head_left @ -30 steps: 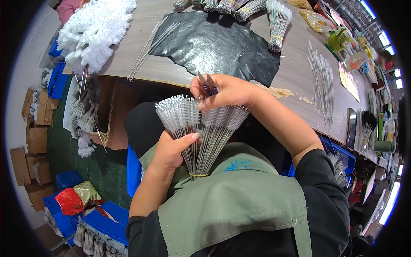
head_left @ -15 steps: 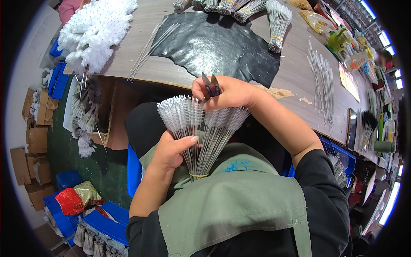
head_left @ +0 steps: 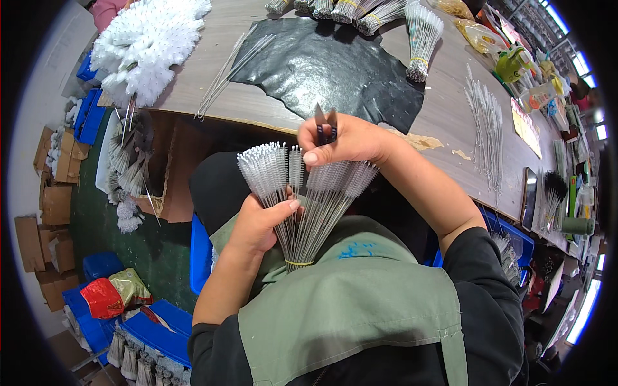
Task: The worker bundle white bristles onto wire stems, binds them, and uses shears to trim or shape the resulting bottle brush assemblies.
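A fanned bundle of thin wire tube brushes (head_left: 341, 183) with grey-white bristle heads stands over my lap. A yellow band gathers its wire stems at the bottom. My left hand (head_left: 261, 222) is closed round part of the stems on the left side, with the thumb laid across them. A few brushes stand apart in the middle, with gaps on both sides. My right hand (head_left: 351, 138) holds small dark-handled scissors (head_left: 327, 121), blades pointing up and parted. Its thumb is at the brush tips, and whether it touches one I cannot tell.
A black sheet (head_left: 322, 67) lies on the wooden table (head_left: 444, 106) ahead. Banded brush bundles (head_left: 425, 38) stand at its far side. Loose brushes (head_left: 486, 128) lie to the right, near a phone (head_left: 528, 198). A white bristle pile (head_left: 151, 48) sits far left; blue bins (head_left: 161, 331) stand below left.
My right hand has shifted slightly right, and the scissors have tilted more upright. A gap has widened beside the few brushes in the middle. My left hand stays nearly in place.
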